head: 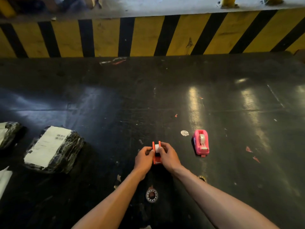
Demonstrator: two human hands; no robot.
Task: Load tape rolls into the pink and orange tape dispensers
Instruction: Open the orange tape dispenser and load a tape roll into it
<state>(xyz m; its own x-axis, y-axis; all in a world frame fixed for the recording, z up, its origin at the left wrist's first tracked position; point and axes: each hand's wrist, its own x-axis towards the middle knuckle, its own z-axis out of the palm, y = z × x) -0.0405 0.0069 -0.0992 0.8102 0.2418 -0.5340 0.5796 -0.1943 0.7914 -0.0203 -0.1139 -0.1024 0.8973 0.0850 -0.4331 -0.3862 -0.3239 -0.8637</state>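
Observation:
The orange tape dispenser (156, 160) stands on the dark surface in the lower middle, with a white tape roll (157, 148) sitting between its side walls. My left hand (144, 158) grips its left side. My right hand (168, 156) grips the right side, fingers on the roll. The pink tape dispenser (201, 143) lies to the right, apart from both hands, with a clear tape roll in it. A clear tape roll (151, 195) lies flat between my forearms, close to me.
Two black-wrapped parcels with white labels (52, 148) (8, 133) lie at the left. A yellow-and-black striped barrier (148, 35) runs along the far edge. Small paper scraps, a white round piece (184, 133) and another ring (202, 178) dot the dark surface (231, 104).

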